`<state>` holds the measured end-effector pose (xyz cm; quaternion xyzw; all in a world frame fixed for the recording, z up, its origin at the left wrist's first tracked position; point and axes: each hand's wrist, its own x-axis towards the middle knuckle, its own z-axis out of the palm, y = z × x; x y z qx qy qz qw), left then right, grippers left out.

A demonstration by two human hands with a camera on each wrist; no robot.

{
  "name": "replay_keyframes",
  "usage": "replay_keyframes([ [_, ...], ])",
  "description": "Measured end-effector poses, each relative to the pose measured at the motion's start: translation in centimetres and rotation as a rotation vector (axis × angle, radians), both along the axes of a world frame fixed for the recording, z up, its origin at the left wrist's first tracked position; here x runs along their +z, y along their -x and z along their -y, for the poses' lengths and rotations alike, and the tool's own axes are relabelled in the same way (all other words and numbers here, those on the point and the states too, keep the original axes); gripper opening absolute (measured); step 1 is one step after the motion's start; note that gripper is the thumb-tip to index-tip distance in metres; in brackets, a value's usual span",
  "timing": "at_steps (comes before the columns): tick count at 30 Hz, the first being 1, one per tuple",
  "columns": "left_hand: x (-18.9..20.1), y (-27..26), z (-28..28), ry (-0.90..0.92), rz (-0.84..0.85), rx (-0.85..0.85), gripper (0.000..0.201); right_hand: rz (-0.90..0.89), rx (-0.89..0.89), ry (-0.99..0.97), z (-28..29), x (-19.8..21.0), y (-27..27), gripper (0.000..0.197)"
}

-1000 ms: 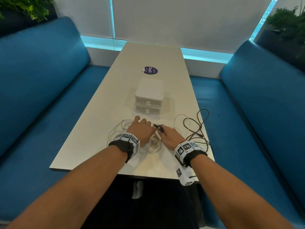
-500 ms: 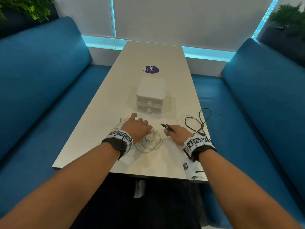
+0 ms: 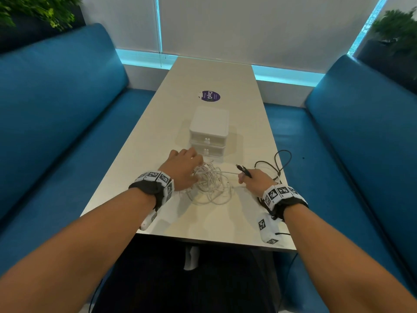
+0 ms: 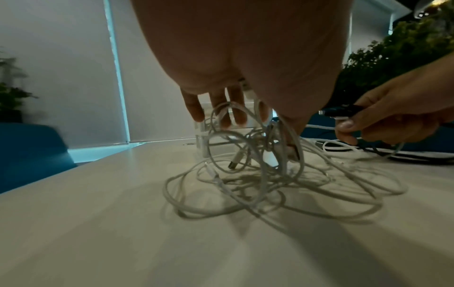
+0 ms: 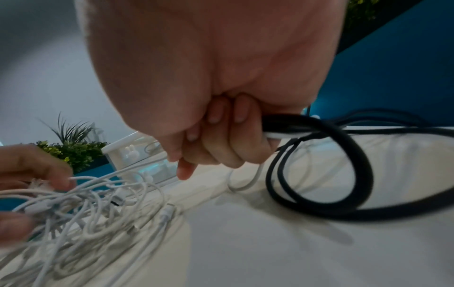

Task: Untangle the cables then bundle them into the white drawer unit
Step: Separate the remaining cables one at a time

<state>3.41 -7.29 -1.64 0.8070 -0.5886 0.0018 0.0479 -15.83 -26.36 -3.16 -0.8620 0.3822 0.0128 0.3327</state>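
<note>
A tangle of white cables (image 3: pixel 209 186) lies on the table in front of the white drawer unit (image 3: pixel 208 132), whose two drawers are both closed. My left hand (image 3: pixel 186 169) sits on the tangle's left side, and strands run between its thumb and fingers (image 4: pixel 236 114). To the right, my right hand (image 3: pixel 253 180) grips a black cable by its plug (image 3: pixel 244 171), together with a white strand. The right wrist view shows its fingers (image 5: pixel 221 147) curled round both. Loops of the black cable (image 3: pixel 279 163) lie past it near the table's right edge.
The long pale table (image 3: pixel 203 224) runs away from me, with a purple sticker (image 3: pixel 209 96) beyond the drawer unit. Blue benches (image 3: pixel 56 132) (image 3: pixel 361 143) flank both sides. Plants stand in the back corners. The table's near edge is just behind my wrists.
My right hand has drawn the black plug to the right, away from the white tangle, and a white strand now stretches between the hands. My left hand has stayed on the tangle.
</note>
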Motion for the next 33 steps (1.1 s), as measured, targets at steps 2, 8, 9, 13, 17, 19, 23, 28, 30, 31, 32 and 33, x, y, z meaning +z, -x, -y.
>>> replay_keyframes([
  [2, 0.2, -0.2, 0.0, -0.016, -0.002, 0.009, 0.022, -0.005, 0.011, -0.001, -0.2, 0.1, -0.2, 0.027],
  [8, 0.9, -0.1, 0.6, -0.065, -0.067, 0.047, 0.023, 0.003, -0.003, 0.03, -0.9, 0.3, -0.8, 0.022],
  [9, 1.1, -0.1, 0.6, -0.061, -0.076, 0.05, 0.02, -0.002, -0.004, 0.036, -0.9, 0.3, -0.8, 0.022],
  [13, 1.6, -0.7, 0.1, -0.048, -0.125, 0.067, 0.021, -0.026, -0.032, 0.046, -0.5, 0.0, -0.5, 0.02],
  [17, 2.0, -0.9, -0.1, -0.102, -0.151, 0.075, 0.016, -0.06, -0.023, 0.07, -0.6, -0.2, -0.5, 0.024],
  [19, 2.6, -0.6, -0.1, -0.13, -0.18, 0.082, 0.026, -0.07, -0.026, 0.079, -0.6, -0.3, -0.6, 0.022],
  [23, 3.6, -0.6, -0.4, -0.184, -0.234, 0.12, 0.045, -0.078, -0.032, 0.092, -0.4, -0.3, -0.3, 0.026],
  [28, 3.6, -0.6, -0.1, -0.286, -0.203, 0.145, 0.044, -0.047, -0.013, 0.068, -0.8, 0.1, -0.2, 0.021],
  [30, 4.0, 0.1, 0.4, -0.335, -0.087, 0.133, 0.029, -0.021, 0.005, 0.053, -1.1, 0.4, -0.3, 0.02],
  [31, 4.1, 0.5, 0.8, -0.344, -0.02, 0.119, 0.03, -0.012, 0.021, 0.058, -1.3, 0.5, -0.3, 0.02],
  [32, 4.4, 1.1, 1.3, -0.322, 0.015, 0.103, 0.037, -0.006, 0.039, 0.066, -1.5, 0.5, -0.4, 0.02],
  [33, 4.7, 1.8, 1.9, -0.275, 0.016, 0.085, 0.043, -0.002, 0.056, 0.074, -1.6, 0.6, -0.4, 0.021],
])
